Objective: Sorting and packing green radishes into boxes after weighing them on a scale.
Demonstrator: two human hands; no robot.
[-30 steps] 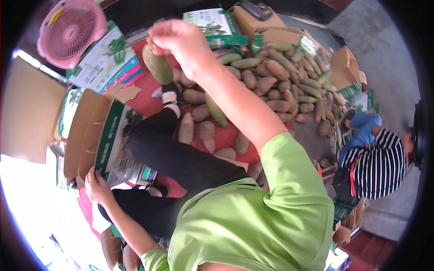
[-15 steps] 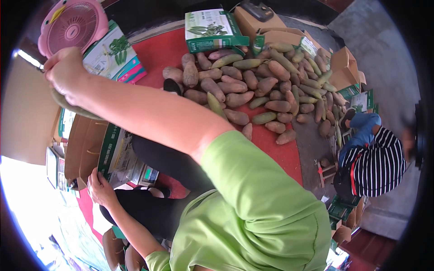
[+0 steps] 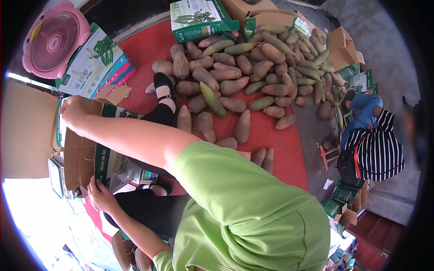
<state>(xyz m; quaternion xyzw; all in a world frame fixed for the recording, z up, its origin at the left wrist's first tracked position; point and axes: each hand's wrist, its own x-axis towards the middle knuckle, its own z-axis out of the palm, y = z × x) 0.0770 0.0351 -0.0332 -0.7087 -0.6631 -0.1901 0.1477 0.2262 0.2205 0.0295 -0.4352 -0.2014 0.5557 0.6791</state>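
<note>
My left hand (image 3: 102, 195) grips the near edge of an open carton (image 3: 79, 158), brown inside with a green and white printed side. Stretched out across it, my right arm brings my right hand (image 3: 75, 114) to the carton's far end. Its fingers are turned away from view, so whatever they hold is hidden. A digital scale (image 3: 149, 176) with a lit green display is partly visible beside the carton, near my legs. Ahead lies a large heap of thick, elongated, cucumber-like vegetables (image 3: 273, 54), some brown and some green. Several loose ones (image 3: 243, 126) lie closer to me.
A pink fan (image 3: 54, 43) stands at the far left by a printed carton (image 3: 92, 61). Another green and white carton (image 3: 203, 31) sits behind the heap, which rests on a red mat (image 3: 280, 156). A person in a striped top (image 3: 377, 151) sits at the right, near more cartons (image 3: 346, 194).
My right hand has come down from beside the fan to the carton's far end. The long green vegetable in it earlier is out of sight. My left hand keeps its hold.
</note>
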